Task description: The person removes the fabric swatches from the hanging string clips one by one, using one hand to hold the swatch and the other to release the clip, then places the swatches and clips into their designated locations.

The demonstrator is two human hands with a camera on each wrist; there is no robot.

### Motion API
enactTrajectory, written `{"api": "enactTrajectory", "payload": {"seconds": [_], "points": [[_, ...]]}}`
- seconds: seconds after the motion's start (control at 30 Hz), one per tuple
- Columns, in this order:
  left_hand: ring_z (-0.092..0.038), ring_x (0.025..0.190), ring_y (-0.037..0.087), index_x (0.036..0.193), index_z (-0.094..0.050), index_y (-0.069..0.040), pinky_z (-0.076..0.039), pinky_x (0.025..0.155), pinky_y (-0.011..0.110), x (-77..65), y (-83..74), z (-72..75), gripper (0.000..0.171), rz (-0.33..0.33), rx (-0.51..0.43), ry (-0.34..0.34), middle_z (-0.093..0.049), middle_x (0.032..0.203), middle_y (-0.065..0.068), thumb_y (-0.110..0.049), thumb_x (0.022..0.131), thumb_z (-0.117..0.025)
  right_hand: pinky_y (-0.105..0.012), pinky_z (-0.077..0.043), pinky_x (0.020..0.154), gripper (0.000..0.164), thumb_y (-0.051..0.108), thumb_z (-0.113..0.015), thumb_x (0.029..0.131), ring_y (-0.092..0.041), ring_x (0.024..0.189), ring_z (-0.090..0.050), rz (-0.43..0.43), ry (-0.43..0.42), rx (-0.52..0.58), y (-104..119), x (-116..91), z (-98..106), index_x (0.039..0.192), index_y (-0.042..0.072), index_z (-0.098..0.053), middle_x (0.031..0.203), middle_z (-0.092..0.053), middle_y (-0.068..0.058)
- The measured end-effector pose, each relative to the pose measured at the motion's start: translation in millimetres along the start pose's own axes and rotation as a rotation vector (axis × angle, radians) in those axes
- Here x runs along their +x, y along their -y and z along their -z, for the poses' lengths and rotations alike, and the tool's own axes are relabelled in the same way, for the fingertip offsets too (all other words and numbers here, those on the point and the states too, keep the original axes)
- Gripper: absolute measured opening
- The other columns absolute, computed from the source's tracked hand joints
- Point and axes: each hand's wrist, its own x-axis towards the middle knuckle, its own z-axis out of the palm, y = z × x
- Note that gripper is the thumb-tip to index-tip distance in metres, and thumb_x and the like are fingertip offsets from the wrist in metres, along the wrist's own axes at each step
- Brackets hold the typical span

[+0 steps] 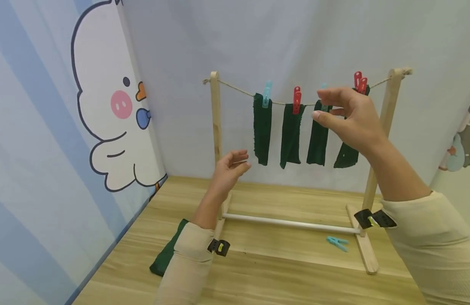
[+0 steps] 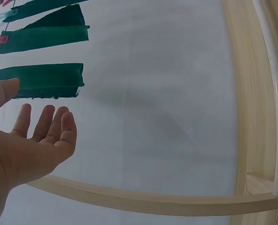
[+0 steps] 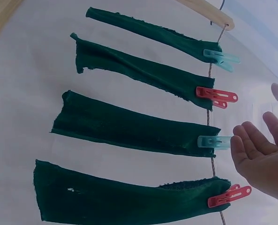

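Pale sheeting [image 1: 189,42] backs green strips [image 1: 262,131], the right hand [image 1: 351,113] partly hiding two (both hands [image 1: 229,171] spread).

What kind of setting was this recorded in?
Probably an indoor staged tabletop area: a wooden clothesline rack stands on a wood-grain surface, before a pale sheet, beside a cartoon bird print.
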Motion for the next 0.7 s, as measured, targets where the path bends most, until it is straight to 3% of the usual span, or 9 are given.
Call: {"api": "enactTrajectory", "payload": {"seconds": [0.27,0.47,0.7], "points": [[-0.045,0.119,0.026,0.137,-0.042,-0.012,-0.039,0.095,0.042,16.6,3.9,-12.7,0.054,0.099,0.054,0.007,-0.044,0.134,0.011,-0.014,0.088,-0.064,-0.039,-0.038,0.096,0.046,0.018,-0.065,0.088,-0.025,0.118,-0.044,-0.019,0.028,-0.024,7.6,15.6,-6.5,0.130,0.005,-0.052,0.131,-0.050,-0.011],[-0.041,0.123,0.027,0.142,-0.037,-0.016,-0.036,0.098,0.042,23.7,8.0,-20.1,0.061,0.144,0.033,0.000,-0.039,0.139,0.010,-0.014,0.088,-0.065,-0.038,-0.037,0.096,0.047,0.018,-0.066,0.087,-0.024,0.118,-0.045,0.019,0.045,-0.043,11.3,28.3,-13.6,0.129,0.004,-0.052,0.130,-0.051,-0.011],[-0.047,0.117,0.028,0.140,-0.039,-0.013,-0.039,0.094,0.040,26.9,10.5,-25.8,0.057,0.078,-0.033,-0.009,-0.047,0.130,0.014,-0.011,0.089,-0.062,-0.038,-0.037,0.098,0.048,0.019,-0.065,0.087,-0.024,0.119,-0.045,0.047,0.058,-0.114,11.7,45.2,-23.9,0.130,0.003,-0.051,0.132,-0.050,-0.011]]}}
